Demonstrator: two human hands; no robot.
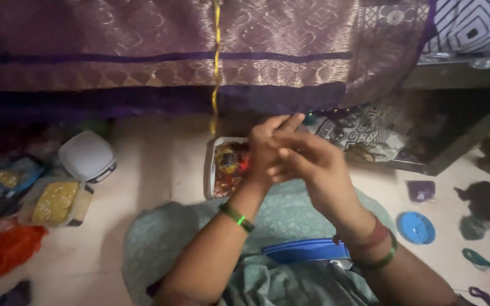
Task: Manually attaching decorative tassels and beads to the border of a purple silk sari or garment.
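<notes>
A clear rectangular tub (56, 202) of yellow bits sits left, its white lid (87, 156) just behind.

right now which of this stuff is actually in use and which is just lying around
In use:
left hand and right hand, fingers together
white tray of coloured bits, just beneath
purple gold-patterned cloth with yellow strand

Lying about:
box of yellow bits
white lid
blue round lid
dark thread clump
orange fabric

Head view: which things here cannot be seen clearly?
- Head view: whatever the left hand and right hand pinch is too small, hidden by fingers.
- White tray: contents blurred, partly behind the left hand.
- Blue flat object: right wrist covers one end.
</notes>
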